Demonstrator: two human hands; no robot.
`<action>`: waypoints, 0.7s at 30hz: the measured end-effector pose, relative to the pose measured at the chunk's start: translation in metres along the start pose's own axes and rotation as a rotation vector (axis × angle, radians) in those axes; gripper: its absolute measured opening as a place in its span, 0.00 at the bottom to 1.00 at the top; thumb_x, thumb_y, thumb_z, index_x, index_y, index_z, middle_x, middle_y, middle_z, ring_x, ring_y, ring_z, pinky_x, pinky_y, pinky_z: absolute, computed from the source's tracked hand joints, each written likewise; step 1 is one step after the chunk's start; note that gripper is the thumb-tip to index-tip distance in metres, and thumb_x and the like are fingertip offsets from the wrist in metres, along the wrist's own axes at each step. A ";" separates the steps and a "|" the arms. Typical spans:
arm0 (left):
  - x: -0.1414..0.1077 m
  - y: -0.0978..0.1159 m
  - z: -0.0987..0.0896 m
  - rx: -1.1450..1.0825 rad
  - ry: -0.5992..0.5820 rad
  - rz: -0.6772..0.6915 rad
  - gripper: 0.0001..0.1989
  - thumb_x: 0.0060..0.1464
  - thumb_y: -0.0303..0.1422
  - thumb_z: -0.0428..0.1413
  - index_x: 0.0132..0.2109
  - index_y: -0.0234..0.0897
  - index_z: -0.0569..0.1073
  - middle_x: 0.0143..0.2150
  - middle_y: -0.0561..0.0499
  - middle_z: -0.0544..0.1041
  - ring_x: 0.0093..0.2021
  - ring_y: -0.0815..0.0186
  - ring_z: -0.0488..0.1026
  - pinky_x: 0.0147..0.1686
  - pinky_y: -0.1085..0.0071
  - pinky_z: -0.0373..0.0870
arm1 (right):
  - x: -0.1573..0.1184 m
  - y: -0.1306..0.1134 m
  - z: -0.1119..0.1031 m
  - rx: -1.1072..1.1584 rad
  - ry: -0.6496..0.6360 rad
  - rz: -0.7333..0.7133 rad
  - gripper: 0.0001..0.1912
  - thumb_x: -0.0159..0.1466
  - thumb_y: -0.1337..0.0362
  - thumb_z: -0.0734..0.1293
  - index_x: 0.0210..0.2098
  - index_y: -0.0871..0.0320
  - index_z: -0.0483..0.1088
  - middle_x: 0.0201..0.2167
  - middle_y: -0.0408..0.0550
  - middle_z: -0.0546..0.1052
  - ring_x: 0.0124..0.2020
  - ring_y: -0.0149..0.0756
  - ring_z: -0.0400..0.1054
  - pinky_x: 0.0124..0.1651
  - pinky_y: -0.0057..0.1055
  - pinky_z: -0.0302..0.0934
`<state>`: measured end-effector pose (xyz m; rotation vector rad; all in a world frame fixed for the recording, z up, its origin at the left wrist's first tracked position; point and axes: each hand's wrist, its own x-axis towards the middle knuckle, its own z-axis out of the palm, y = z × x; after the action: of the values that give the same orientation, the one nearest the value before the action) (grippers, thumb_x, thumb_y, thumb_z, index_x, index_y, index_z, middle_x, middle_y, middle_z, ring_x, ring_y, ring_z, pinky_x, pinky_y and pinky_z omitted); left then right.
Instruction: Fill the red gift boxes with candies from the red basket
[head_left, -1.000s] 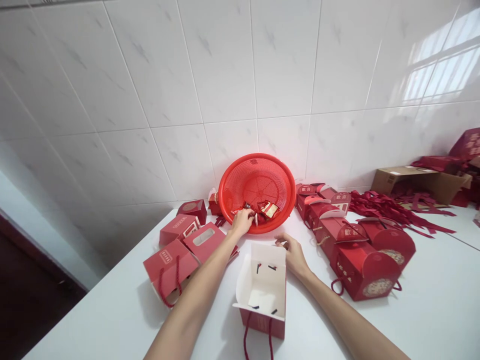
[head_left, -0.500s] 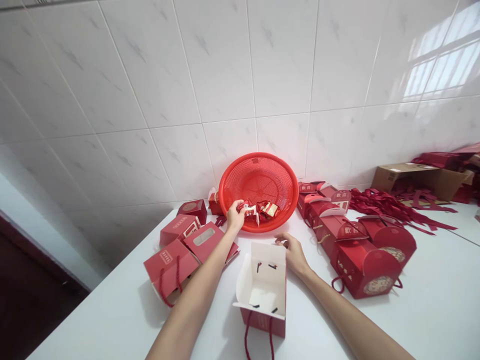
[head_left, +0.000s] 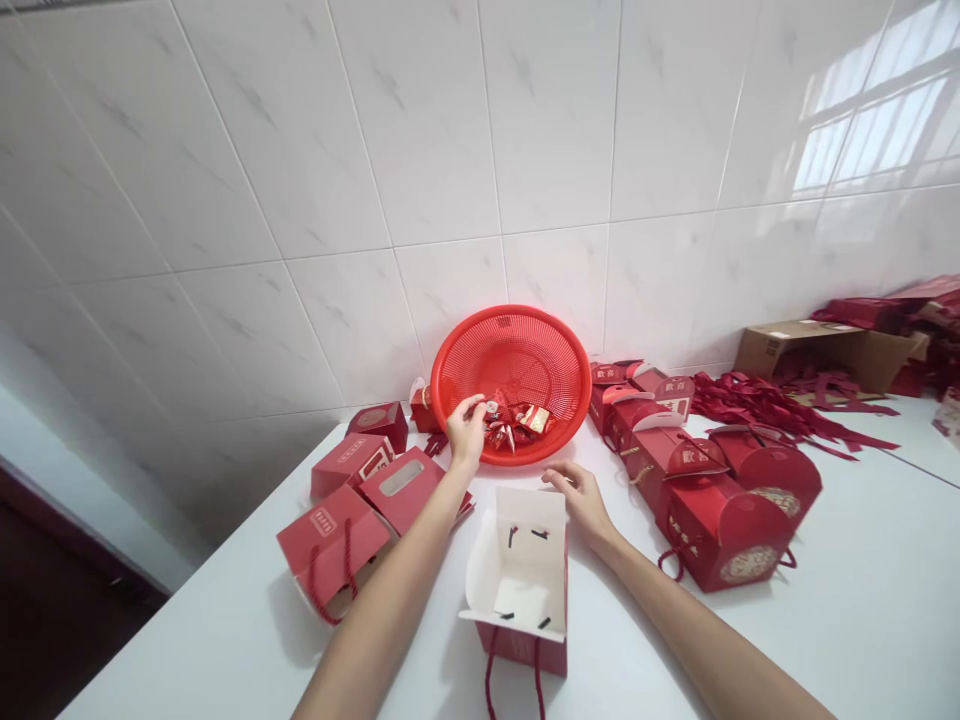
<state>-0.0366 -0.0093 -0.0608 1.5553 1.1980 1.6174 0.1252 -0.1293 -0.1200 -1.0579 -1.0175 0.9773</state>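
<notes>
My left hand (head_left: pixel 466 432) is at the left side of a red plastic mesh basket (head_left: pixel 510 318), its fingers a little apart just beside the wrapped sweets (head_left: pixel 517 425) lying in the basket's bottom. No sweet shows between those fingers. My right hand (head_left: pixel 583 500) rests on the table right behind an open red gift box (head_left: pixel 523 585), fingers loosely bent and holding nothing. That box stands upright with its white inside showing, flaps up and dark red cord handles hanging over the near side.
Several red boxes (head_left: pixel 337 540) lie at the left. Filled-out red boxes (head_left: pixel 724 530) stand in rows at the right. Behind them are a heap of dark red ribbons (head_left: pixel 757 410) and a cardboard carton (head_left: pixel 840 350). A tiled wall (head_left: pixel 450 150) backs the white table (head_left: pixel 840 620).
My left hand has drawn slightly up and left from the sweets, which now lie lower in the basket. My right hand stays beside the box. The whole view has shifted slightly.
</notes>
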 end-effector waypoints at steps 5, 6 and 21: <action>-0.046 0.016 0.018 0.008 -0.486 0.034 0.09 0.49 0.30 0.59 0.38 0.33 0.81 0.33 0.47 0.83 0.35 0.62 0.80 0.40 0.69 0.76 | -0.001 -0.003 0.002 0.222 -0.039 0.107 0.24 0.52 0.42 0.73 0.34 0.57 0.76 0.33 0.50 0.81 0.22 0.33 0.70 0.25 0.29 0.61; -0.054 0.017 0.020 0.029 -0.556 0.034 0.08 0.47 0.28 0.60 0.36 0.33 0.82 0.30 0.48 0.82 0.32 0.62 0.79 0.37 0.71 0.75 | -0.002 -0.003 0.002 0.253 -0.041 0.120 0.25 0.50 0.42 0.74 0.33 0.58 0.76 0.31 0.49 0.80 0.23 0.33 0.70 0.26 0.29 0.61; -0.041 0.024 -0.005 0.308 -0.381 0.075 0.10 0.56 0.27 0.56 0.42 0.34 0.81 0.42 0.46 0.84 0.42 0.62 0.81 0.46 0.68 0.76 | -0.001 0.001 -0.001 0.442 -0.071 0.209 0.21 0.44 0.53 0.82 0.28 0.59 0.75 0.25 0.47 0.80 0.23 0.34 0.71 0.30 0.31 0.63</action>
<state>-0.0318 -0.0568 -0.0577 2.0131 1.2248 1.1416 0.1254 -0.1303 -0.1213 -0.7718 -0.7079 1.3452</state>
